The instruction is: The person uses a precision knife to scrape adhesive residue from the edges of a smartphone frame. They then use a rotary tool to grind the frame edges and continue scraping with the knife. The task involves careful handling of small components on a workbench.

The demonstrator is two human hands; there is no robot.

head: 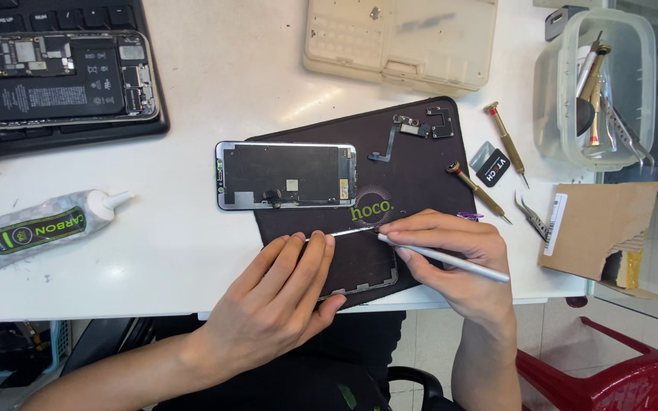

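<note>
My left hand (pixel 283 293) lies flat on a phone screen panel (pixel 363 266) at the near edge of a black work mat (pixel 420 171), pressing it down. My right hand (pixel 455 251) grips a slim silver tool (pixel 451 260) like a pen, its tip at the panel's upper edge. Farther up the mat, half off its left edge, lies a second phone screen assembly (pixel 285 175), back side up. Small flex-cable parts (pixel 416 128) rest near the mat's top.
An opened phone body (pixel 55 80) lies on a dark keyboard at top left. A glue tube (pixel 39 227) lies left. A beige parts case (pixel 401 38) sits at the top. Two screwdrivers (pixel 477 190), tweezers (pixel 531 217), a clear tool tub (pixel 599 87), a cardboard box (pixel 595 224) are right.
</note>
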